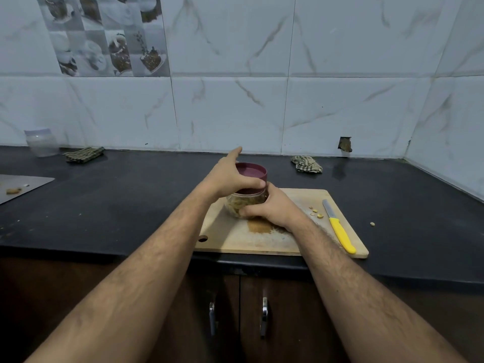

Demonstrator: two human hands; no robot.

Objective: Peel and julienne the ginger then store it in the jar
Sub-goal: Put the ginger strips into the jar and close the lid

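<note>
Left hand (230,176) grips the maroon lid (252,174); right hand (272,209) clasps the jar (239,204), hiding its right side and some julienned ginger (242,203).

Two jars (242,204) (42,142), two cloths (83,154) (306,164), one knife (339,229)

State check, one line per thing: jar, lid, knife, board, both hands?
jar: upright on board, ginger strips inside
lid: on jar
knife: lying idle on board
cutting board: flat on counter, few scraps
left hand: grips lid
right hand: holds jar
</note>
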